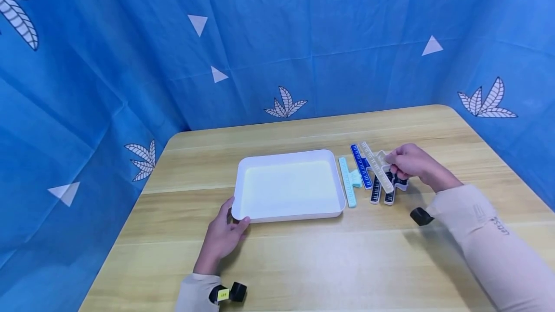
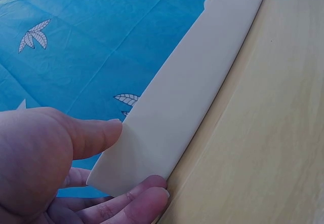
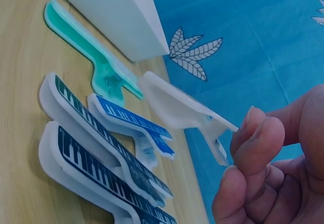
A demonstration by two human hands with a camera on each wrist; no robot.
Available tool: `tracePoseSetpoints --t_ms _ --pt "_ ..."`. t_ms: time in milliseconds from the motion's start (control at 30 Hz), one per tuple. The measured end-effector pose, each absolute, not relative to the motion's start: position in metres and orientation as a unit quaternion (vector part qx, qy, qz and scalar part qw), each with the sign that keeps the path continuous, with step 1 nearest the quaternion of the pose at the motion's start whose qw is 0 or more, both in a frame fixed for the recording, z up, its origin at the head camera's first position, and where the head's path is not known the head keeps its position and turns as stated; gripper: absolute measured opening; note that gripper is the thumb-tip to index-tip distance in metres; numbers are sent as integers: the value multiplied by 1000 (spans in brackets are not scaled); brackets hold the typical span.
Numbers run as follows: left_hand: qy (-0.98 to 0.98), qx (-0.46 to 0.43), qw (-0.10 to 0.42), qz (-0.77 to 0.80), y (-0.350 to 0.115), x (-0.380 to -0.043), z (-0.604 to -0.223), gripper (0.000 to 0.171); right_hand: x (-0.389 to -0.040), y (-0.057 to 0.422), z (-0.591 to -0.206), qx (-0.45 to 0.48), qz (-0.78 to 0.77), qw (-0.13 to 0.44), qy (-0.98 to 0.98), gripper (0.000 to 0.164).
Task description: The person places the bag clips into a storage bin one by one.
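Note:
My right hand (image 1: 412,160) pinches the handle end of a cream-white page clip (image 1: 376,167), a long bar printed with piano keys. In the right wrist view this white clip (image 3: 174,102) is raised above the other clips. Beneath and beside it lie a dark blue clip (image 1: 361,166), a mint-green clip (image 1: 348,183) and two black-and-white clips (image 3: 101,178). At the near left corner of a shallow white tray (image 1: 288,184), my left hand (image 1: 223,235) holds on, its thumb at the rim and its fingers around the corner, as the left wrist view shows.
The tray and clips rest on a light wooden table (image 1: 312,264). Just right of the tray lies the group of clips. Behind the table and at both sides hangs a blue curtain (image 1: 260,37) with leaf and triangle prints.

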State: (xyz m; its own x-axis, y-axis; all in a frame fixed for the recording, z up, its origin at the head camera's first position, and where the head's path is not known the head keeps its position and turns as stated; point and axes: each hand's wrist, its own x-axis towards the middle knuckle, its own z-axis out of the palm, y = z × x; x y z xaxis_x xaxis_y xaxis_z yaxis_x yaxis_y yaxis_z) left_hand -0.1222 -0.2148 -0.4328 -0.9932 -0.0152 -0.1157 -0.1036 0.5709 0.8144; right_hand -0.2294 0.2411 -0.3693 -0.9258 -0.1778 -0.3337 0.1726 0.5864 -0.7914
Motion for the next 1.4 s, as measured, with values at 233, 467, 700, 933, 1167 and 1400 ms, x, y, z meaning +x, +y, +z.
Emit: tracePoseSetpoints --t_ms 233,467,700,933,1167,1400 --pt "886 -35 46 460 -214 -122 -434 74 -232 242 -371 -6 -463 192 865 29" --pt "887 -34 45 459 -215 -122 -436 74 -233 238 -371 -8 -461 190 867 30" --pt "885 -37 46 461 -215 -123 -437 75 -233 233 -368 -12 -467 189 864 29" --pt "885 -42 46 461 -214 -121 -436 74 -234 228 -369 -10 -469 189 863 29" --pt "880 -42 48 470 -215 -122 -437 76 -234 223 -369 -14 -473 187 861 27" --pt "878 -42 48 474 -215 -122 -435 75 -236 220 -370 -27 -477 183 859 27"
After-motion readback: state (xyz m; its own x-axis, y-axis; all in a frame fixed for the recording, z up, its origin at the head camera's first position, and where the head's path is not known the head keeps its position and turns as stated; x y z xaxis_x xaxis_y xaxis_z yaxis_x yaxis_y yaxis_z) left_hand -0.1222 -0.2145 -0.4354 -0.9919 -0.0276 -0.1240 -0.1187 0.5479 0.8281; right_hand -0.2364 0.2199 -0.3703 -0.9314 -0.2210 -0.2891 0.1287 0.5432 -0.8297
